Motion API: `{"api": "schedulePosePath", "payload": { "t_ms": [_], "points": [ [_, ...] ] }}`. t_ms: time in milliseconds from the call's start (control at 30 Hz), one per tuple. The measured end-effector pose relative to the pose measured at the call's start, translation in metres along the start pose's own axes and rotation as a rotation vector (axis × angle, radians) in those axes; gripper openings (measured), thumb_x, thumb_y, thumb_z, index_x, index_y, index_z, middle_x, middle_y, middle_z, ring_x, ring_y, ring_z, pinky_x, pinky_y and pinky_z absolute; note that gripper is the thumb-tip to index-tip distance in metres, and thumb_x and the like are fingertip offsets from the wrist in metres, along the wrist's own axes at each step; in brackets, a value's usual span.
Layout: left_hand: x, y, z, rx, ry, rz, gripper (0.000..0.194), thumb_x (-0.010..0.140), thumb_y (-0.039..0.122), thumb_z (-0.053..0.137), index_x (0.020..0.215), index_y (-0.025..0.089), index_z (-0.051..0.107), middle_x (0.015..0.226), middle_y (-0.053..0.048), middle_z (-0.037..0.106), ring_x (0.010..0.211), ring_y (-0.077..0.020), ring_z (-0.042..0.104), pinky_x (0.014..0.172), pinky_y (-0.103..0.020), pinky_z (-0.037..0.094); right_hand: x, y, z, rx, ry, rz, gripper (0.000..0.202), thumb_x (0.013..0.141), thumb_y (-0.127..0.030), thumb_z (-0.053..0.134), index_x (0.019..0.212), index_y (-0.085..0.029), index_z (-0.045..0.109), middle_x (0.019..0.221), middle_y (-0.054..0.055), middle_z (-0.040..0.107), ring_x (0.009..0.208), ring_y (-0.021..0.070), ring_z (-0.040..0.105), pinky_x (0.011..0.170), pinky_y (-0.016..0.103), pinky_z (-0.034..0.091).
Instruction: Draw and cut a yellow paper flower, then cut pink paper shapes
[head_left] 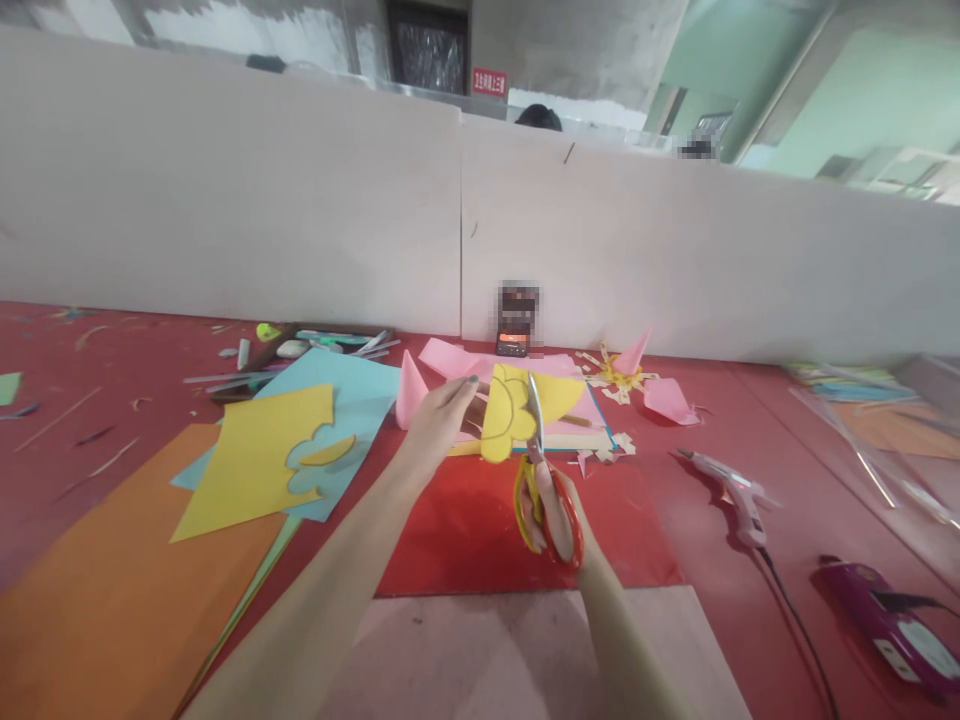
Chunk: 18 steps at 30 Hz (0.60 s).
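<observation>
A yellow paper piece point(504, 425) with a drawn scalloped outline is held up near the middle of the view. My left hand point(454, 405) pinches its left edge, the fingers partly behind the paper. In my right hand point(550, 508) are scissors point(535, 430) with one yellow and one red handle loop, fingers through the loops. The blades point away from me and lie against the paper, to the right of the drawn outline. Beneath both hands lies a glossy red sheet point(465, 530).
At left lie a yellow sheet point(255, 455) with a scalloped cut-out, a blue sheet point(367, 385) and an orange sheet point(142, 560). Pink cones, scraps and a phone point(513, 340) stand behind. A glue gun point(739, 490) and a purple device point(889, 620) lie at right.
</observation>
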<state>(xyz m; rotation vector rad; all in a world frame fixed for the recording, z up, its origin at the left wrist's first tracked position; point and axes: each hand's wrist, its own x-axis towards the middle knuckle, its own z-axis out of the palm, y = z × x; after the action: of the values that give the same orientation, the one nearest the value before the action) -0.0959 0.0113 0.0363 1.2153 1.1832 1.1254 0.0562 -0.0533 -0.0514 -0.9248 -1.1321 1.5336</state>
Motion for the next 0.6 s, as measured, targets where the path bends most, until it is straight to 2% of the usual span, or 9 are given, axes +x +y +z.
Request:
{"api": "schedulePosePath", "payload": {
  "t_ms": [67, 167, 267, 400, 600],
  "points": [
    [0.0, -0.002, 0.004, -0.016, -0.028, -0.029, 0.035, 0.075, 0.047, 0.049, 0.082, 0.015, 0.061, 0.065, -0.004, 0.063, 0.056, -0.0157, 0.059, 0.05, -0.026, 0.047, 0.002, 0.001, -0.001, 0.008, 0.045, -0.012, 0.045, 0.083, -0.061, 0.036, 0.062, -0.021, 0.038, 0.036, -0.01, 0.034, 0.024, 0.0052, 0.029, 0.026, 0.017, 0.029],
    [-0.002, -0.008, 0.008, 0.067, -0.034, 0.003, 0.034, 0.075, 0.049, 0.049, 0.083, 0.017, 0.06, 0.073, -0.004, 0.064, 0.062, -0.0164, 0.061, 0.053, -0.026, 0.048, 0.002, -0.001, -0.001, 0.004, 0.086, -0.014, 0.045, 0.083, -0.061, 0.037, 0.062, -0.021, 0.037, 0.036, -0.01, 0.033, 0.023, 0.0052, 0.028, 0.025, 0.018, 0.029],
    [-0.002, -0.013, 0.009, 0.21, 0.034, 0.086, 0.028, 0.075, 0.044, 0.051, 0.085, 0.019, 0.06, 0.08, -0.002, 0.064, 0.071, -0.0167, 0.06, 0.053, -0.023, 0.046, 0.001, -0.002, 0.0, -0.018, 0.073, -0.001, 0.041, 0.083, -0.057, 0.04, 0.065, -0.021, 0.037, 0.041, -0.01, 0.036, 0.025, 0.0045, 0.029, 0.026, 0.017, 0.03],
    [-0.002, -0.016, 0.005, 0.375, 0.125, 0.19, 0.021, 0.077, 0.038, 0.048, 0.082, 0.02, 0.059, 0.072, 0.0, 0.062, 0.068, -0.0161, 0.057, 0.055, -0.024, 0.041, 0.001, 0.003, 0.0, -0.079, 0.068, 0.01, 0.039, 0.083, -0.055, 0.044, 0.066, -0.021, 0.036, 0.043, -0.01, 0.037, 0.026, 0.0039, 0.031, 0.026, 0.016, 0.03],
    [-0.002, -0.012, 0.001, 0.484, 0.166, 0.271, 0.019, 0.079, 0.036, 0.046, 0.079, 0.021, 0.058, 0.073, 0.0, 0.064, 0.072, -0.0173, 0.058, 0.06, -0.025, 0.039, 0.004, 0.011, -0.001, -0.078, 0.047, -0.007, 0.038, 0.082, -0.056, 0.045, 0.068, -0.021, 0.037, 0.045, -0.011, 0.034, 0.025, 0.0037, 0.032, 0.026, 0.016, 0.029]
  ]
}}
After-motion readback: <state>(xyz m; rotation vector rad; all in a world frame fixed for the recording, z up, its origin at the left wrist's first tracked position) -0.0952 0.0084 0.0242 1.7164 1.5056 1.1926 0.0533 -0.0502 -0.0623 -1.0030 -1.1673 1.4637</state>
